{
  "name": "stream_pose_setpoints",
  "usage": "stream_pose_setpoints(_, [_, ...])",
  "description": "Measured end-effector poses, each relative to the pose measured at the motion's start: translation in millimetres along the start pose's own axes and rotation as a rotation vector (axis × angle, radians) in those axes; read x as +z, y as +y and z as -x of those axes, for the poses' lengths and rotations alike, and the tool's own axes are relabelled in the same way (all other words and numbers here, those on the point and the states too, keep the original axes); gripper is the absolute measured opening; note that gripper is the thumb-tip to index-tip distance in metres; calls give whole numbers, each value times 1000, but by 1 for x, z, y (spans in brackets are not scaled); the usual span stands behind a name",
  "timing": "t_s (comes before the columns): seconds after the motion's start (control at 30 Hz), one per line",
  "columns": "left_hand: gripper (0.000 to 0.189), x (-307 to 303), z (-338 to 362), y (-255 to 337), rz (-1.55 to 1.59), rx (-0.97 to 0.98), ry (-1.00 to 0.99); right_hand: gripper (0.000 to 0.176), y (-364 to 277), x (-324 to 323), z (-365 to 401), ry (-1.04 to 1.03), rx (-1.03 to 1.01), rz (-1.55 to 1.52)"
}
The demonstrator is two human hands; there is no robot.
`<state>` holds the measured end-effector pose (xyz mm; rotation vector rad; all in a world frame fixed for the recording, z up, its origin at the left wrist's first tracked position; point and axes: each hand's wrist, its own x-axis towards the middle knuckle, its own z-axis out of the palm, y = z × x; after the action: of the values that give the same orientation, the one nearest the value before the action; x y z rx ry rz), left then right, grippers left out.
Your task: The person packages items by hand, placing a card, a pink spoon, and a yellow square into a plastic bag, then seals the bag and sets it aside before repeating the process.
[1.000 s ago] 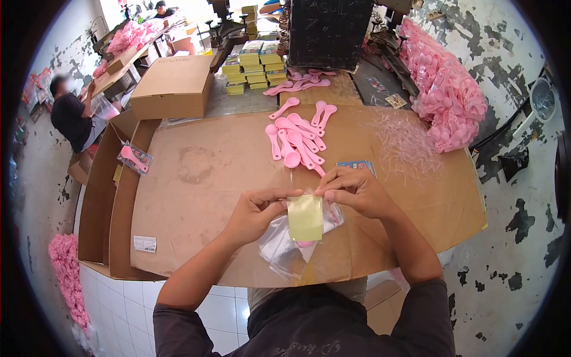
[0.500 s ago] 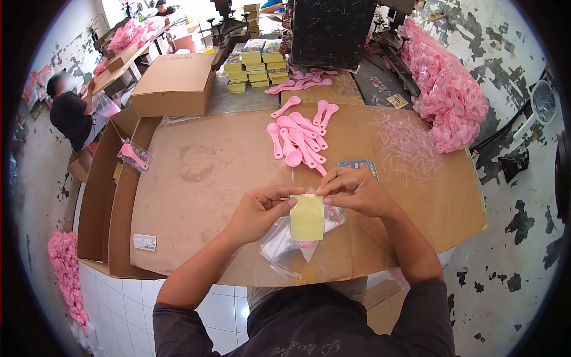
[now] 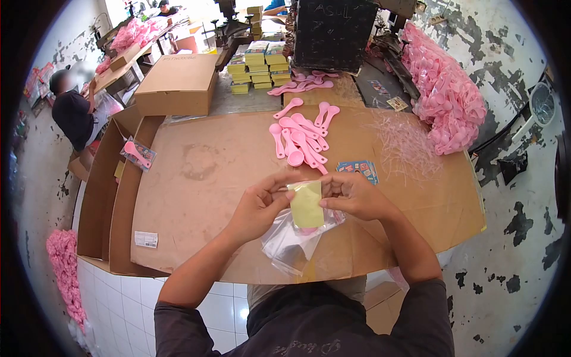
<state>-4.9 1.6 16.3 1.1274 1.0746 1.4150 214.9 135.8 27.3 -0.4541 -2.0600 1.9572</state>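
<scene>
A yellow card [image 3: 307,207] stands tilted between my hands, with clear plastic showing around its edges. My left hand [image 3: 260,207] pinches its left edge between thumb and fingers. On the right edge, the thumb of my right hand [image 3: 357,197] presses with the fingers curled behind. Something pink, partly hidden, shows through the plastic at the card's lower edge. Below lie clear plastic bags [image 3: 281,245] on the cardboard tabletop. Several pink measuring spoons [image 3: 302,135] are heaped just beyond my hands. Blue printed cards [image 3: 358,171] lie behind my right hand.
At the left edge, an open cardboard box [image 3: 101,202] has a bagged pink spoon [image 3: 138,154] on its rim. Behind are a closed carton [image 3: 175,83], card stacks [image 3: 257,62] and a black machine [image 3: 330,35]. Pink spoons [image 3: 446,95] pile up at right. A person [image 3: 74,110] works at far left.
The card has risen slightly and now leans. My right hand has shifted from its top corner to the side edge, uncovering more of the blue cards.
</scene>
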Motion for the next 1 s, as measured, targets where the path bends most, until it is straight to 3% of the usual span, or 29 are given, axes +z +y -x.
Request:
stream_pose_setpoints(0.07, [34, 14, 2, 8, 66, 87, 67, 26, -5, 0, -1, 13, -22, -11])
stream_pose_setpoints(0.17, [33, -8, 5, 15, -2, -167, -160, 25, -17, 3, 1, 13, -84, 11])
stream_pose_setpoints(0.27, [30, -34, 12, 29, -99, -175, -118, 25, -23, -2, 3, 146, -138, 274])
stream_pose_setpoints(0.37, [27, -88, 21, 40, -257, 10, 260, 25, -28, -24, 16, 270, -181, 603])
stream_pose_setpoints(0.43, [26, -147, 23, 43, -517, 126, 600, 23, -21, -40, 25, 339, -153, 600])
stream_pose_setpoints(0.53, [27, -295, 24, 33, -860, 224, 1088, 22, -5, -59, 33, 414, -110, 624])
stream_pose_setpoints(0.57, [27, -361, 25, 24, -1027, 233, 1138, 22, 1, -63, 34, 437, -98, 635])
stream_pose_setpoints(0.63, [28, -417, 31, 25, -1088, 172, 1159, 21, 14, -69, 33, 467, -109, 613])
stream_pose_setpoints(0.7, [30, -426, 33, 37, -874, 35, 1097, 21, 18, -71, 35, 493, -117, 603])
stream_pose_setpoints(0.73, [31, -428, 33, 39, -1019, 118, 1187, 21, 19, -71, 35, 501, -119, 604])
stream_pose_setpoints(0.83, [34, -440, 41, 66, -846, 397, 1221, 20, 20, -73, 38, 528, -145, 582])
stream_pose_setpoints(0.9, [37, -421, 51, 98, -1039, 598, 1380, 20, 21, -77, 42, 571, -166, 594])
stream_pose_setpoints(1.0, [36, -420, 65, 127, -1038, 788, 1518, 19, 20, -85, 43, 634, -190, 669])
